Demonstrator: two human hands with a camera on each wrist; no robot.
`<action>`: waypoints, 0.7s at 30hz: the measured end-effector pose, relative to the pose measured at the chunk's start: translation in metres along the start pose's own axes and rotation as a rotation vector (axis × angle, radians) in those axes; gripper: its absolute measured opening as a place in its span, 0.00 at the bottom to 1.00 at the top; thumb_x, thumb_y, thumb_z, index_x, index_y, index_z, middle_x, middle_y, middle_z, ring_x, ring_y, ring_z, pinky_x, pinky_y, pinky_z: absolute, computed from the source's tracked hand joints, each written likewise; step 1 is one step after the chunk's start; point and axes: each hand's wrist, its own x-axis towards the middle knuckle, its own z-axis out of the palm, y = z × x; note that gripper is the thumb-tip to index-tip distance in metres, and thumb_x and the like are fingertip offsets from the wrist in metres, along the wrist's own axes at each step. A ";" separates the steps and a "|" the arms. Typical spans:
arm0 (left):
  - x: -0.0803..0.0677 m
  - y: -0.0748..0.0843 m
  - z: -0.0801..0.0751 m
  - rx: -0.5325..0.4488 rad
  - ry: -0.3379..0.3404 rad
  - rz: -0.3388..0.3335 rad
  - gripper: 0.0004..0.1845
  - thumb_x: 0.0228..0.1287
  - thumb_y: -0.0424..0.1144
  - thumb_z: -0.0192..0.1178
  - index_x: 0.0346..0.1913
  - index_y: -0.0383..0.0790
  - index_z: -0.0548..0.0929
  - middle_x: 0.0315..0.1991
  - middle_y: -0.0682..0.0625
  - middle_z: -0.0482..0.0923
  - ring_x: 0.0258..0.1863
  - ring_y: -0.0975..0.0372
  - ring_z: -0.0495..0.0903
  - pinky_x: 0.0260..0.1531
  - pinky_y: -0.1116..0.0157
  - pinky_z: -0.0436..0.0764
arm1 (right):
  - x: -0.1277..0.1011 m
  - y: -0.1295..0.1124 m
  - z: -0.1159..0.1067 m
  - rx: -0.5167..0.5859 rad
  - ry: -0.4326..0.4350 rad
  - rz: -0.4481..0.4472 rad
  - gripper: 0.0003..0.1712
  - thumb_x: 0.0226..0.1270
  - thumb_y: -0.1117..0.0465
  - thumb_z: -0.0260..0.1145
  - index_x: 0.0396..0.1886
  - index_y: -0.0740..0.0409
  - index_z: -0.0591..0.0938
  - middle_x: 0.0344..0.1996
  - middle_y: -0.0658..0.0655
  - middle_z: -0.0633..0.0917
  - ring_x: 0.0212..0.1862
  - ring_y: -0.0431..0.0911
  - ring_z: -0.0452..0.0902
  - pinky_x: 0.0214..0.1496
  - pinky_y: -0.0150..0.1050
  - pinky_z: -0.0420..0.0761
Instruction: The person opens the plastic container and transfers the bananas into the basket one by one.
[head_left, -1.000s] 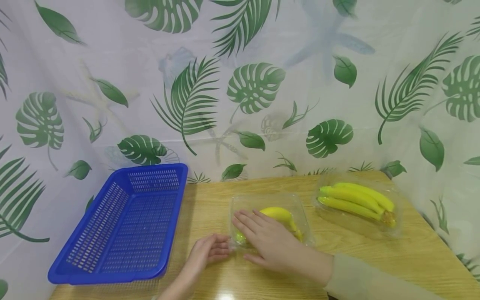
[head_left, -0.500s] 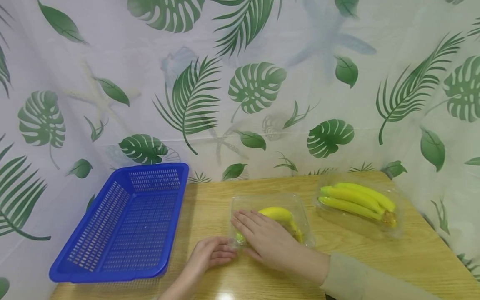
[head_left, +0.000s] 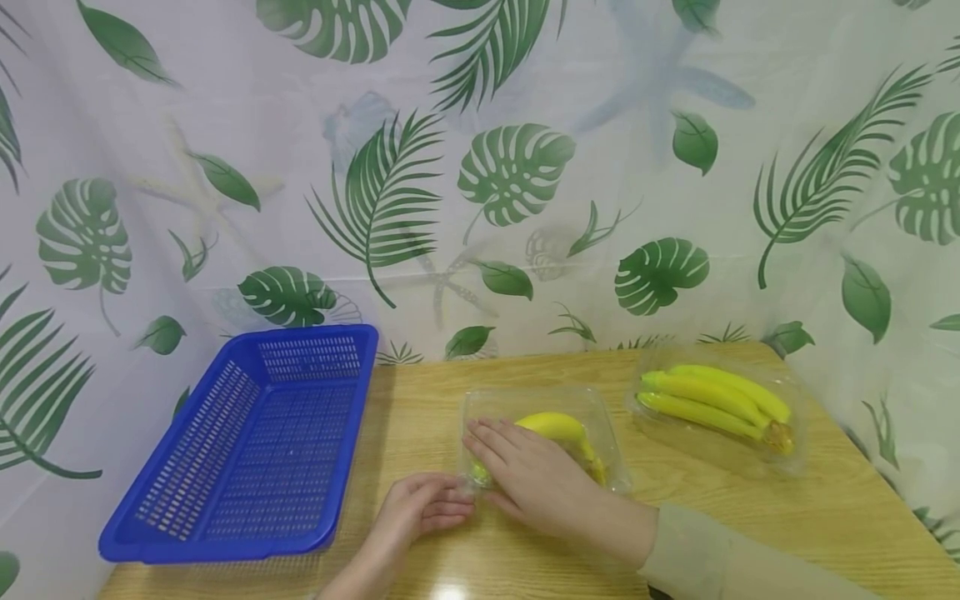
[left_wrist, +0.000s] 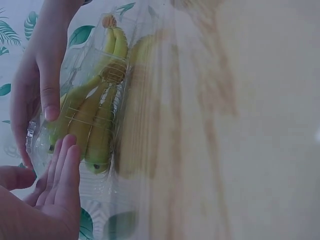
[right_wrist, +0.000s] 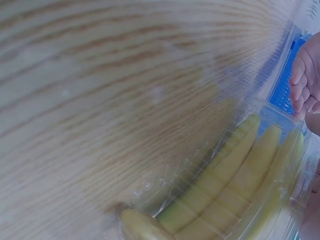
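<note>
In the head view, a clear plastic clamshell box (head_left: pixel 596 408) with yellow bananas (head_left: pixel 555 427) inside lies at the middle of the table. My right hand (head_left: pixel 532 479) lies flat over its lid, fingers extended, covering part of the fruit. At the box's near left corner is my left hand (head_left: pixel 420 508), palm facing right and fingertips right at the plastic edge. The left wrist view shows several bananas (left_wrist: pixel 95 120) with greenish tips through the box's side, the left fingers nearly straight against it. The bananas (right_wrist: pixel 215 195) also fill the lower right wrist view.
To the left stands a blue perforated plastic basket (head_left: pixel 285 467). A second clear box with bananas (head_left: pixel 712 404) sits at the back right of the wooden table (head_left: pixel 420 392). Behind the table hangs a white leaf-patterned cloth (head_left: pixel 562 275).
Compared with a second ago, my left hand has slid slightly right along the box's near edge. My right hand stays on the lid, almost still.
</note>
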 end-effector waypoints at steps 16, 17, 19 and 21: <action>0.002 -0.001 0.000 0.007 0.004 -0.018 0.20 0.78 0.34 0.59 0.61 0.18 0.78 0.45 0.44 0.93 0.41 0.65 0.92 0.50 0.66 0.92 | 0.002 0.001 -0.001 -0.022 0.070 -0.089 0.38 0.74 0.43 0.70 0.76 0.57 0.76 0.77 0.56 0.76 0.78 0.49 0.71 0.82 0.45 0.72; 0.002 -0.002 -0.001 0.001 0.002 -0.021 0.20 0.78 0.34 0.59 0.61 0.18 0.78 0.45 0.44 0.92 0.41 0.65 0.92 0.50 0.66 0.92 | 0.002 0.001 -0.001 -0.020 0.070 -0.092 0.38 0.74 0.43 0.70 0.76 0.57 0.76 0.77 0.56 0.76 0.78 0.49 0.71 0.82 0.45 0.72; 0.002 -0.002 -0.001 -0.009 0.000 -0.029 0.20 0.78 0.34 0.59 0.62 0.18 0.78 0.44 0.45 0.92 0.41 0.65 0.92 0.51 0.66 0.92 | 0.002 0.001 -0.001 -0.017 0.069 -0.098 0.37 0.74 0.44 0.70 0.75 0.57 0.76 0.77 0.55 0.76 0.78 0.48 0.71 0.82 0.45 0.72; 0.001 -0.002 -0.001 -0.018 -0.002 -0.037 0.21 0.78 0.34 0.59 0.63 0.18 0.77 0.45 0.44 0.92 0.41 0.65 0.92 0.51 0.66 0.91 | 0.003 0.001 -0.001 -0.018 0.068 -0.100 0.36 0.75 0.44 0.69 0.75 0.57 0.76 0.76 0.56 0.77 0.78 0.48 0.72 0.82 0.45 0.72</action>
